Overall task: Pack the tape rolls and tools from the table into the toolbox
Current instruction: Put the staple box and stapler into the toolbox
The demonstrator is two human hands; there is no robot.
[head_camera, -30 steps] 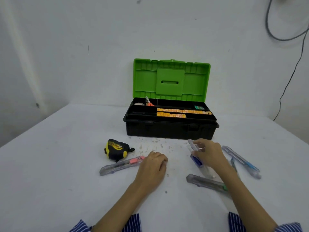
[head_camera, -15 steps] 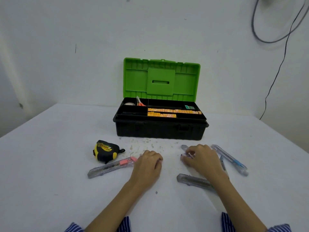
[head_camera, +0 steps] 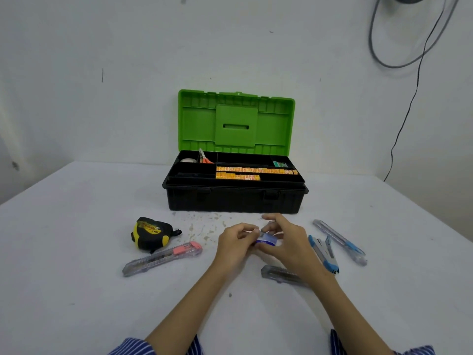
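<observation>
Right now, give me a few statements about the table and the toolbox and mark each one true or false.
1. The toolbox lid stands open. True.
2. The tape measure lies inside the toolbox. False: it sits on the table, left of both hands.
3. Both hands, left hand and right hand, hold one small blue and clear cutter. True.
4. The pink-slider knife lies right of the right hand. False: it lies left of the left hand.

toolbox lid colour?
Bright green lid, standing open above the black toolbox. Shows plainly in the head view.
</observation>
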